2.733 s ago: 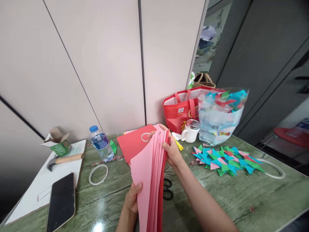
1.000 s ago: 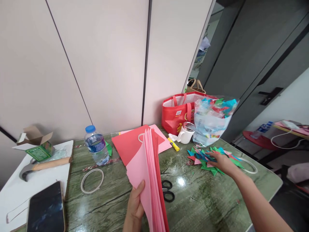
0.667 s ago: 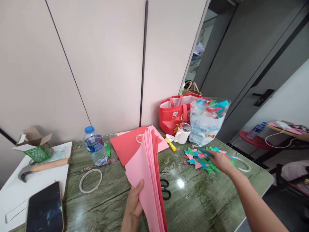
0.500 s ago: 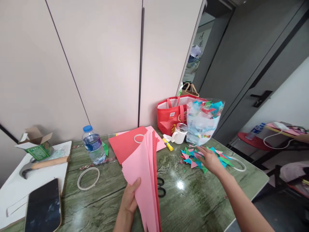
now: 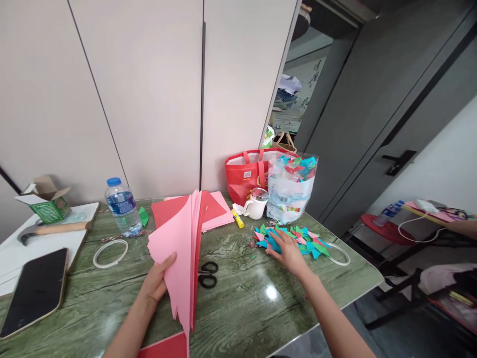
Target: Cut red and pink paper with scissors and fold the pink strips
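Paper triangles (image 5: 308, 242) in blue, green, red and pink lie in a heap on the green table (image 5: 238, 298), and the head view shows the right hand (image 5: 288, 253) over the left end of them. The heap is long from left to right, so most of it lies to the right of the right fingers. The right hand is much nearer to it than the left hand (image 5: 155, 280). The right fingers are spread a bit apart (they hide what is under them, so I cannot tell if they press or pinch). The left hand is clamped on a bunch of pink and red paper (image 5: 177, 248), with its thumb on the near pink side. That bunch stands tall, its long side going up and down, and black scissors (image 5: 208, 282) lie just to its right, between the two hands. In the oldest picture both hands are on the bunch; now only the left hand has it, and the right hand is out at the heap. The heap also sits further left in the view now
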`<move>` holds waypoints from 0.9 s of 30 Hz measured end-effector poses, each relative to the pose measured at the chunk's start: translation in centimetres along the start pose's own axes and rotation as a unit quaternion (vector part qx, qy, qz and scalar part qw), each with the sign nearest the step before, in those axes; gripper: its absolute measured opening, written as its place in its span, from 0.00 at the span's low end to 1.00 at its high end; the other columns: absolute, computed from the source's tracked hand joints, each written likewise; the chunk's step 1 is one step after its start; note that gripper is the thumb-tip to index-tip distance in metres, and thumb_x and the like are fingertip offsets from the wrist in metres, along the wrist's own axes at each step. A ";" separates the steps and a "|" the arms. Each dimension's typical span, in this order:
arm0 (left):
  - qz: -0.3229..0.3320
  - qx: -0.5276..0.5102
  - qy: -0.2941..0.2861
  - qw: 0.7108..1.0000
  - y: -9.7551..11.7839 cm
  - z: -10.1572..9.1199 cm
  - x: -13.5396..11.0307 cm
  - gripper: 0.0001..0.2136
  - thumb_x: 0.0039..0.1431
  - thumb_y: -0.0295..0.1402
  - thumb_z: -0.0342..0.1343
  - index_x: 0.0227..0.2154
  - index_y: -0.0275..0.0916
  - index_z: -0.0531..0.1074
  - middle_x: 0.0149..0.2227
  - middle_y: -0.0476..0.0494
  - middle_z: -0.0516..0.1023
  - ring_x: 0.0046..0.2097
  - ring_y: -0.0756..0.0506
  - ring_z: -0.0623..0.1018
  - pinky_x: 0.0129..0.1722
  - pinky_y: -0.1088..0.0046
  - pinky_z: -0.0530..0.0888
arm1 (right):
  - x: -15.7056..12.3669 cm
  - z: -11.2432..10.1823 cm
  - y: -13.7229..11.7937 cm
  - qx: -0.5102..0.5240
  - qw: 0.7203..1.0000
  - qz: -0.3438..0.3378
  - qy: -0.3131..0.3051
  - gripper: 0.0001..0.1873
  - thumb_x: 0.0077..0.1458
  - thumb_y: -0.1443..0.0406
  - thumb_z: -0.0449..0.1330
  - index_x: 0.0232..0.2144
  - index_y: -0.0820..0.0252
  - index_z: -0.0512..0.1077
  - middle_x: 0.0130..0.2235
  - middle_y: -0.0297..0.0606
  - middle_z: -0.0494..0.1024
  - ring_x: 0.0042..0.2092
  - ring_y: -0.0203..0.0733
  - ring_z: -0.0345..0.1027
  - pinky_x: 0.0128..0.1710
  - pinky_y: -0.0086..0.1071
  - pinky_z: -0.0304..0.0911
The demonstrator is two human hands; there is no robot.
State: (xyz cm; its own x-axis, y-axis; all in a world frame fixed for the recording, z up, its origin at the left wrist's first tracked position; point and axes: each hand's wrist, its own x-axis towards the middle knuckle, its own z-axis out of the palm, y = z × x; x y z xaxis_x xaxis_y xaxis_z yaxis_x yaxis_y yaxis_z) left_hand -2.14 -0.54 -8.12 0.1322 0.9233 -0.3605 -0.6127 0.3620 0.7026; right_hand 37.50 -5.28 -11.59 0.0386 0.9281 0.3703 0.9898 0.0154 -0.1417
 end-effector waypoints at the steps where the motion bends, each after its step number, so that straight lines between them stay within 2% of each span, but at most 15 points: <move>1: 0.012 0.001 -0.001 1.000 0.0 -0.1 0.0 0.16 0.47 0.16 0.55 0.41 0.29 0.70 0.28 0.39 0.80 0.26 0.43 0.79 0.28 0.69 0.79 | -0.3 0.3 -0.7 -0.019 0.999 0.026 -0.014 0.28 0.52 0.52 0.54 0.54 0.54 0.60 0.57 0.47 0.61 0.59 0.58 0.50 0.52 0.56 0.50; 5: 0.031 0.023 0.001 0.999 -0.2 -0.1 -0.1 0.14 0.48 0.16 0.54 0.39 0.29 0.71 0.29 0.39 0.80 0.26 0.44 0.79 0.27 0.69 0.79 | -1.3 1.4 -3.2 -0.073 0.992 0.085 -0.061 0.27 0.55 0.54 0.52 0.55 0.55 0.60 0.60 0.51 0.55 0.61 0.64 0.43 0.50 0.65 0.43; 9: 0.020 0.030 0.022 0.999 0.0 0.5 -0.6 0.16 0.50 0.17 0.54 0.44 0.29 0.70 0.30 0.38 0.80 0.28 0.44 0.80 0.31 0.71 0.78 | -1.1 1.3 -4.6 -0.094 0.990 0.095 -0.056 0.21 0.58 0.60 0.48 0.54 0.58 0.61 0.59 0.53 0.56 0.60 0.64 0.43 0.50 0.65 0.40; 12: 0.013 0.022 0.032 0.999 0.1 0.9 -0.9 0.20 0.50 0.18 0.56 0.48 0.31 0.68 0.32 0.38 0.81 0.30 0.43 0.80 0.34 0.69 0.78 | -0.4 0.7 -5.1 -0.081 0.993 0.077 -0.046 0.20 0.57 0.64 0.50 0.52 0.58 0.63 0.57 0.52 0.60 0.58 0.61 0.49 0.50 0.59 0.46; 15: 0.027 0.026 0.027 0.999 0.0 0.9 -0.9 0.21 0.49 0.18 0.56 0.49 0.32 0.67 0.32 0.39 0.81 0.29 0.44 0.80 0.33 0.70 0.78 | 0.3 0.3 -5.5 -0.065 0.996 0.044 -0.041 0.19 0.54 0.67 0.51 0.49 0.58 0.66 0.56 0.50 0.62 0.55 0.56 0.54 0.50 0.48 0.52; 18: 0.043 0.026 0.025 0.998 -0.2 0.7 -0.7 0.21 0.49 0.17 0.56 0.48 0.32 0.67 0.30 0.42 0.81 0.26 0.46 0.79 0.31 0.73 0.78 | 0.9 0.4 -5.8 -0.068 0.996 0.040 -0.042 0.19 0.54 0.69 0.50 0.48 0.59 0.67 0.55 0.50 0.62 0.53 0.55 0.57 0.49 0.44 0.54; 22: 0.056 0.010 0.027 0.998 -0.1 0.5 -0.5 0.21 0.49 0.17 0.56 0.47 0.33 0.68 0.29 0.44 0.81 0.25 0.48 0.79 0.31 0.75 0.78 | 1.5 0.1 -5.1 -0.078 0.996 0.031 -0.037 0.22 0.53 0.74 0.46 0.50 0.63 0.65 0.52 0.52 0.66 0.51 0.52 0.60 0.48 0.41 0.57; 25: 0.066 -0.003 0.031 0.997 0.0 0.4 -0.5 0.20 0.50 0.17 0.55 0.47 0.33 0.69 0.29 0.44 0.81 0.25 0.48 0.79 0.33 0.75 0.78 | 2.3 -1.8 -3.1 -0.071 0.997 0.003 -0.026 0.26 0.50 0.78 0.45 0.52 0.63 0.62 0.50 0.49 0.69 0.49 0.47 0.63 0.47 0.36 0.58; 27: 0.073 -0.006 0.028 0.997 0.1 0.3 -0.4 0.19 0.50 0.17 0.54 0.47 0.32 0.69 0.29 0.44 0.81 0.25 0.48 0.79 0.34 0.75 0.78 | 2.7 -3.5 -1.1 -0.057 0.998 -0.023 0.016 0.27 0.48 0.79 0.44 0.51 0.65 0.62 0.46 0.49 0.72 0.45 0.47 0.66 0.45 0.35 0.61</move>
State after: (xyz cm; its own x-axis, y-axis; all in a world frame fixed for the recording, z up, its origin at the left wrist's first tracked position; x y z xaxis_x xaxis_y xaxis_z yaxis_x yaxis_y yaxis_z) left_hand -2.04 -0.83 -7.75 -0.0023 0.9571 -0.2896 -0.6318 0.2231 0.7423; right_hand 37.02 -4.07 -7.18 -0.0048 0.9149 0.4037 0.9997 0.0140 -0.0200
